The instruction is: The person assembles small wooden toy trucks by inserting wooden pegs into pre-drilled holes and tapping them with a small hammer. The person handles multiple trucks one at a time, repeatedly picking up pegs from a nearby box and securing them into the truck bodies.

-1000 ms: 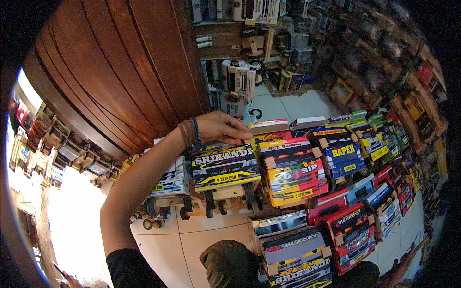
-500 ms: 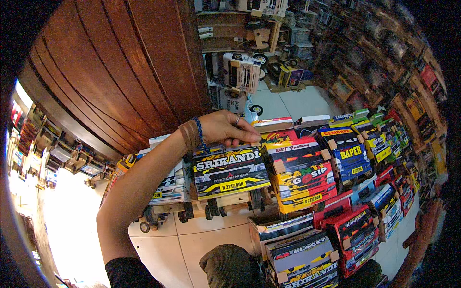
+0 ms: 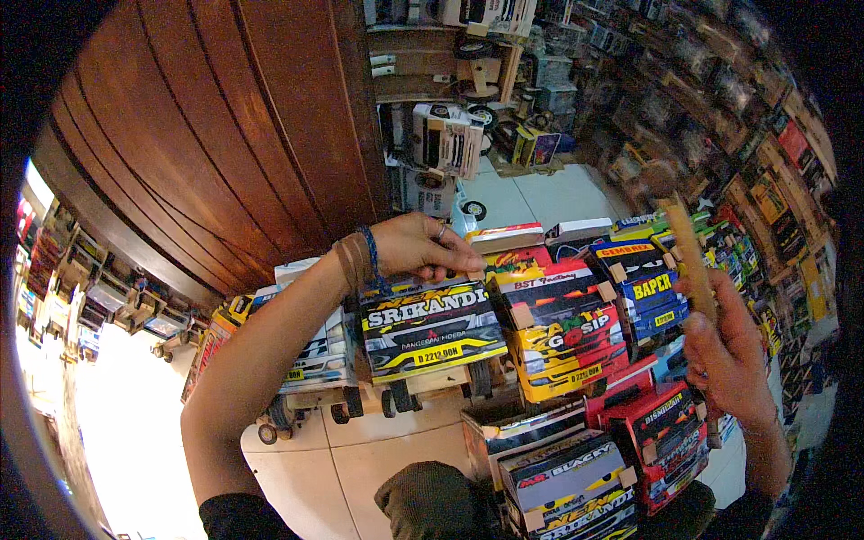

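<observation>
My left hand (image 3: 409, 250) is closed in a pinch at the upper right corner of a black and yellow toy truck (image 3: 432, 328). A small wooden block (image 3: 474, 275) shows at its fingertips, against that corner. In my right hand (image 3: 731, 355) is a hammer (image 3: 691, 247), gripped by its pale wooden handle and raised at the right. Its dark head is blurred. To the right of the black and yellow truck sits a red and yellow toy truck (image 3: 562, 333), with small wooden blocks at its upper corners. Beyond it is a blue toy truck (image 3: 641, 288).
A brown wooden panel (image 3: 216, 135) rises at the far left. More toy trucks stand close in front, including a grey one (image 3: 562, 481) and a red one (image 3: 661, 441). White toy trucks (image 3: 447, 139) stand at the back. My knee (image 3: 432, 499) juts over the tiled floor (image 3: 360, 450).
My right hand has come up from the lower right edge with a hammer in it. The left hand keeps its pinch at the truck's corner, and the view has shifted slightly.
</observation>
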### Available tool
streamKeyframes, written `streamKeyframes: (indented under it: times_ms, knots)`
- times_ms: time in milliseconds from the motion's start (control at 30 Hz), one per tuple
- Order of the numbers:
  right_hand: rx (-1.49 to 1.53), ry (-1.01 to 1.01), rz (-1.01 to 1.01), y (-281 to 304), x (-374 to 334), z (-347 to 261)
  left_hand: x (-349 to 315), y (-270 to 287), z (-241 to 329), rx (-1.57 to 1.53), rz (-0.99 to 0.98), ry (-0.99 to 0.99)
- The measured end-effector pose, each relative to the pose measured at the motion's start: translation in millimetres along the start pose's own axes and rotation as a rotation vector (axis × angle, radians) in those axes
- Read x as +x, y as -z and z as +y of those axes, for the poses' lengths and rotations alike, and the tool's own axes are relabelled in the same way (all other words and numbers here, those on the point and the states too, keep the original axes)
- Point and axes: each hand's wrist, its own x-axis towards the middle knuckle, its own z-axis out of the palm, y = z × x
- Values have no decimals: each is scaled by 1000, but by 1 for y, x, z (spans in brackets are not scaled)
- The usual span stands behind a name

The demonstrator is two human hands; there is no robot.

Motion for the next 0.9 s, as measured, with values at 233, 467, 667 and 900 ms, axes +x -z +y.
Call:
streamKeyframes:
  times_ms: [233,467,667,900]
  knots:
    - [-15,76,-198,-20,23,-8,-3,0,2,26,-6,-1]
    - [-166,223,-317,-39,39,-4,2,2,-5,20,-14,-37]
    - [-532,539,-387,-53,53,2,8,6,-12,69,-1,-36]
    - [-654,634,-419,-64,57,-1,6,8,-13,146,8,-73]
